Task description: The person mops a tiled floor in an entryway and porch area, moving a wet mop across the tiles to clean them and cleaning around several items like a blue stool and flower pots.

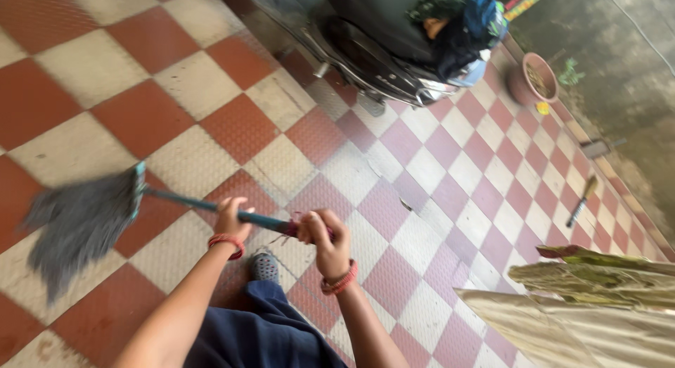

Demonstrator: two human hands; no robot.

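Hands: I count two, both wrapped around one mop handle (211,206).
Left hand (230,217): fingers curled over the teal shaft, a red bangle at the wrist.
Right hand (325,236): fist closed on the handle's upper end, where reddish threads hang; red bangle too.
Mop head (81,224): one, grey and stringy, resting on the tiles at my left, blurred.
Feet: one grey shoe (266,267) shows below dark blue clothing.
Scooter (383,41): one, parked ahead, bags piled on it.
Pot (538,78): one, pinkish, by the far edge.
Floor (436,171): red and cream chequered tiles, textured.
Surroundings: tiled porch beside bare ground at right.
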